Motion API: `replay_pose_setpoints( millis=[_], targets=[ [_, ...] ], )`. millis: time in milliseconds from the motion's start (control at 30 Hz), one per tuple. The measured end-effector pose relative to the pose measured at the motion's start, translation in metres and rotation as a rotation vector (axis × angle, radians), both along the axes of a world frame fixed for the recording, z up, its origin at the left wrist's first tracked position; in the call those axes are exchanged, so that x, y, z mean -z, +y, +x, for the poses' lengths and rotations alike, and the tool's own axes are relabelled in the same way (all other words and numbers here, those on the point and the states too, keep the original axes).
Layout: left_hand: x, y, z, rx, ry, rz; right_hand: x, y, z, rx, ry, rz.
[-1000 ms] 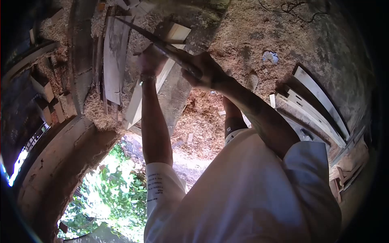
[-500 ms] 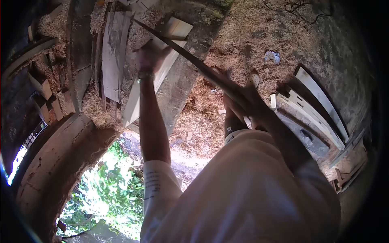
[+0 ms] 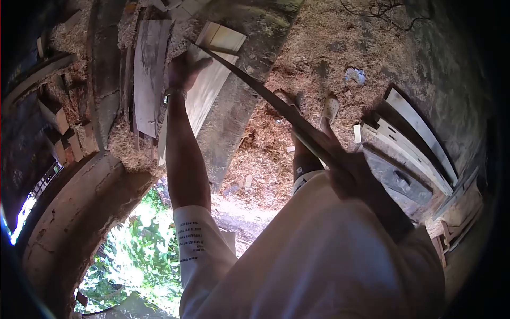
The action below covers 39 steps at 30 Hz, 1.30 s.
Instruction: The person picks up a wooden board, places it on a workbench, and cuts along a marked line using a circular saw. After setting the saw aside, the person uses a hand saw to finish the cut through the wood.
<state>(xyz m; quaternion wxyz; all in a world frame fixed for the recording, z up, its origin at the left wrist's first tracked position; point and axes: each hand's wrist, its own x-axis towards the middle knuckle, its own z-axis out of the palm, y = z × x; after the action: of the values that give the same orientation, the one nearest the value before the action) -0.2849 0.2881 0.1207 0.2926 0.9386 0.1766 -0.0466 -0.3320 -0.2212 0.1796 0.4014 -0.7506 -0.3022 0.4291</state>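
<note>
Sleeves hanging loose over a shavings-strewn floor (image 3: 265, 154), you draw what looks like a saw (image 3: 279, 106) at a long slant across a pale board (image 3: 208, 87), which lies on the dark table (image 3: 228, 125) ahead of you, to the left. Your right hand (image 3: 348, 173) has its grip closed around the saw's near end, close against your shirt (image 3: 319, 239). Your left hand (image 3: 182, 73) rests at the board's left edge with its thumb (image 3: 203, 64) spread toward the blade; whether that grip clenches the wood or only presses on it, you cannot tell from this angle.

The blade's far end sits over the board just beyond that thumb, near a dark line running across the wood; how deep the teeth bite, if at all, is hidden. With the right hand this far back, a good stroke likely calls for stopping short of pulling the tip free, then pushing from the shoulder with wrist, forearm and blade in one line. Light pressure on the return should spare the edge. The left hand does best bearing straight down, thumb folded well clear, since a tip that jumps could land there. A board that rocks would probably pinch the blade, so steady weight matters.
</note>
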Motion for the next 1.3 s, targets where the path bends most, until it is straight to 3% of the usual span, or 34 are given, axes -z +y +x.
replay_pose_setpoints(
  millis=[33,100,167,200,233,267,333,367,433,567,633,667,733,767,833,900,967,1033,1067,1133,1200,1267,1300],
  targets=[
    [0.014,0.01,-0.001,0.073,-0.111,0.002,-0.023,-0.034,0.006,-0.136,-0.025,-0.088],
    [0.01,0.005,-0.003,0.033,-0.02,0.076,-0.034,-0.019,0.013,-0.204,-0.155,-0.163],
    [0.003,-0.011,-0.005,-0.023,0.076,0.137,0.038,0.056,0.026,-0.015,-0.017,0.074],
    [-0.003,-0.024,-0.006,-0.06,0.131,0.165,0.057,0.103,0.043,0.03,-0.074,0.221],
    [-0.006,-0.032,-0.009,-0.088,0.191,0.195,0.06,0.166,0.07,0.019,-0.202,0.347],
    [0.002,-0.033,-0.015,-0.013,0.101,0.292,0.056,0.214,0.088,-0.003,-0.278,0.376],
    [0.044,-0.01,-0.024,0.142,-0.12,0.493,0.025,0.249,0.111,-0.016,-0.199,0.38],
    [0.065,0.006,-0.033,0.108,-0.04,0.552,0.016,0.257,0.115,-0.032,-0.313,0.341],
    [0.038,-0.008,-0.025,0.093,0.155,0.449,0.018,0.272,0.107,0.128,-0.397,0.466],
    [0.042,-0.006,-0.026,0.038,-0.042,0.416,-0.017,0.215,0.106,-0.008,-0.035,0.321],
    [0.006,-0.007,-0.002,0.018,0.222,0.368,0.005,0.138,0.063,0.158,-0.194,0.527],
    [0.0,0.0,0.003,0.028,0.331,0.344,-0.02,0.091,0.05,0.171,-0.041,0.335],
    [0.026,0.021,-0.006,0.019,-0.128,0.201,-0.043,0.017,0.034,0.123,0.141,0.142],
    [0.027,0.02,-0.004,0.026,-0.168,0.154,-0.055,-0.02,0.027,0.097,0.222,0.039],
    [0.023,0.012,-0.008,0.012,-0.127,0.165,-0.062,0.0,0.036,-0.066,-0.087,-0.068],
    [0.018,-0.003,-0.012,0.018,-0.085,0.27,0.004,0.084,0.053,0.036,-0.145,0.069],
    [0.006,-0.027,-0.015,-0.014,0.101,0.421,0.078,0.189,0.092,0.083,-0.22,0.574],
    [0.009,-0.018,-0.013,0.061,0.139,0.459,0.051,0.269,0.113,0.016,-0.543,0.492],
    [0.014,-0.015,-0.013,0.11,0.158,0.468,0.018,0.276,0.117,-0.032,-0.333,0.352],
    [0.021,-0.008,-0.016,0.17,0.146,0.453,0.016,0.268,0.116,-0.015,-0.323,0.349],
    [0.038,0.003,-0.022,0.082,0.261,0.471,0.012,0.251,0.113,-0.028,-0.249,0.315],
    [0.025,0.009,-0.018,0.022,0.103,0.241,-0.008,0.199,0.106,-0.093,-0.031,0.197],
    [0.023,0.013,-0.01,0.017,0.036,0.174,-0.008,0.16,0.093,-0.036,-0.075,0.284]
  ],
)
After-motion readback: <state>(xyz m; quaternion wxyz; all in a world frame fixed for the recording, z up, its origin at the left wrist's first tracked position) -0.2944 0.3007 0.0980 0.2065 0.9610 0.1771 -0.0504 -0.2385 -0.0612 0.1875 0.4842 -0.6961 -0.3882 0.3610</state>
